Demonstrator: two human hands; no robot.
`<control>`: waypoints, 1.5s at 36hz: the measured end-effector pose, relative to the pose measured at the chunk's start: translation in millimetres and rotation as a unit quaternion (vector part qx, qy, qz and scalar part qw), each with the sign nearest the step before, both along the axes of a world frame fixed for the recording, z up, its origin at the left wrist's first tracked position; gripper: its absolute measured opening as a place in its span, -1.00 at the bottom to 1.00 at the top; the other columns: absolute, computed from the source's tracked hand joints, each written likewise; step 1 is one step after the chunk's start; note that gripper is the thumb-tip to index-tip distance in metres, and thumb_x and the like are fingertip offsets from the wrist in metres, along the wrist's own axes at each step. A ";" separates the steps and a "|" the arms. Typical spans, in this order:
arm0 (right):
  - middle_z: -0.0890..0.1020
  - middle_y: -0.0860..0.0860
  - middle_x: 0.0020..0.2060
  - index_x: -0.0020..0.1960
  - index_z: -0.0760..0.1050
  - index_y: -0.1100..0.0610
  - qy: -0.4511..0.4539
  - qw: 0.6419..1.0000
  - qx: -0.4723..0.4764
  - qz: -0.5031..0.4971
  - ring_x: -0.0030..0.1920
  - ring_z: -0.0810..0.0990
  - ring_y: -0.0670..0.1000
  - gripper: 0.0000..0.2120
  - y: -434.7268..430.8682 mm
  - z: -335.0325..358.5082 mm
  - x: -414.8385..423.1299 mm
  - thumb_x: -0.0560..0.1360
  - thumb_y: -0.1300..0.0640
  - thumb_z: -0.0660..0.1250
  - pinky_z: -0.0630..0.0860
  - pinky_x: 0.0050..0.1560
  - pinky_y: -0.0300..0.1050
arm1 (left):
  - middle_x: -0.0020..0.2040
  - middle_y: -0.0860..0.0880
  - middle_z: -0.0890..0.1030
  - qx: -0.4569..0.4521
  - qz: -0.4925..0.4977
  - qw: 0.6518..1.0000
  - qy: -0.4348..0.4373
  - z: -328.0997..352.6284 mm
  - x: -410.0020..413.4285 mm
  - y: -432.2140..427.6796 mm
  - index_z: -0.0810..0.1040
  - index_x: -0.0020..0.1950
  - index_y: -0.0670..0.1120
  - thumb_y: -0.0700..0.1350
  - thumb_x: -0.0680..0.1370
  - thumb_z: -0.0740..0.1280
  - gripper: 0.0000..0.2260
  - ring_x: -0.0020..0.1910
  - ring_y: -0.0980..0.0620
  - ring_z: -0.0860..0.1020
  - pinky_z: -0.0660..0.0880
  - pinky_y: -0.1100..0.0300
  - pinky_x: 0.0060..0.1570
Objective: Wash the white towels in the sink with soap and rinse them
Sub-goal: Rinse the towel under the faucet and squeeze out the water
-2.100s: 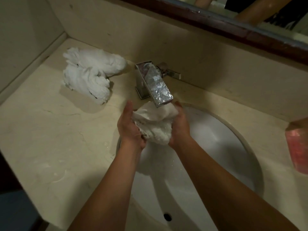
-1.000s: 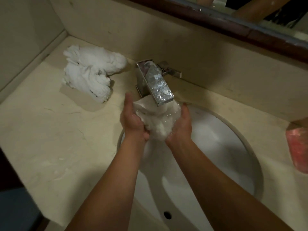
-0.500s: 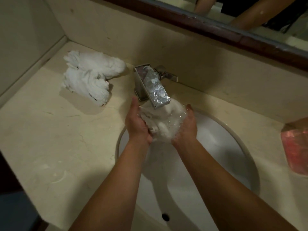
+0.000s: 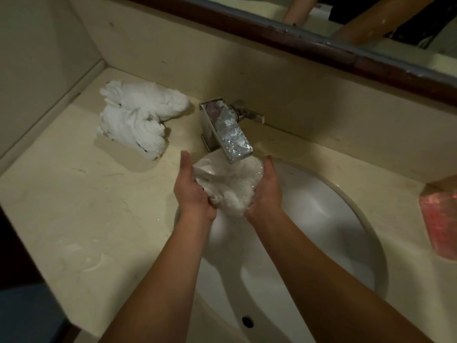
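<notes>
A wet white towel (image 4: 230, 186) is bunched up under the spout of the chrome tap (image 4: 226, 129), with water running onto it. My left hand (image 4: 191, 191) cups the towel's left side and my right hand (image 4: 265, 191) cups its right side, fingers pointing up toward the tap. Both hands hold it above the back of the white oval sink (image 4: 321, 231). Several more white towels (image 4: 138, 117) lie wrung and heaped on the beige counter, left of the tap.
A pink soap bottle (image 4: 440, 219) stands on the counter (image 4: 74, 206) at the right edge of view. A dark-framed mirror (image 4: 321, 48) runs along the back wall. Soapy smears mark the counter at the front left. The sink's overflow hole (image 4: 247, 321) is near me.
Both hands have kept kneading the towel under the running water, shifting slightly apart and together. The towel stays below the spout. The heap on the counter has not moved.
</notes>
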State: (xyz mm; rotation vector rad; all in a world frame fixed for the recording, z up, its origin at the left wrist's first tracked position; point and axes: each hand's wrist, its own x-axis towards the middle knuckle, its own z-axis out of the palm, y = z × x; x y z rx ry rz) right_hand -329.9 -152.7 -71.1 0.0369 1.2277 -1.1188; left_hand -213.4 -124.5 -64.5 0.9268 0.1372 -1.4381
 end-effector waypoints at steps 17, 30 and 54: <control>0.78 0.13 0.03 0.24 0.67 0.13 0.071 0.997 -0.024 -0.030 0.01 0.78 0.21 -0.53 -6.0 1.2 -33.1 0.55 -0.23 0.48 0.71 0.09 0.26 | 0.35 -0.33 0.61 -0.033 0.012 0.999 0.009 18.5 -35.7 -5.1 0.59 0.43 -0.22 0.32 0.50 0.40 -0.27 0.35 -0.33 0.60 0.52 -0.25 0.37; 0.78 0.16 0.04 0.23 0.67 0.12 0.050 0.998 -0.008 -0.028 -0.01 0.78 0.26 -0.45 -9.1 3.6 -37.0 0.50 -0.31 0.50 0.68 0.12 0.35 | 0.27 -0.24 0.69 0.000 0.010 1.000 0.008 19.7 -39.5 -10.7 0.77 0.18 -0.13 0.38 0.47 0.38 -0.38 0.32 -0.30 0.63 0.46 -0.22 0.46; 0.65 0.11 -0.12 -0.04 0.66 0.16 -0.149 0.979 -0.133 0.037 -0.13 0.68 0.09 -0.57 -7.9 13.4 -39.0 0.72 0.05 0.06 0.64 -0.05 -0.11 | -0.10 -0.11 0.73 0.016 0.013 0.998 -0.062 37.7 -13.4 5.5 0.66 -0.04 -0.04 0.30 0.55 0.33 -0.59 -0.03 -0.13 0.72 0.62 -0.01 0.04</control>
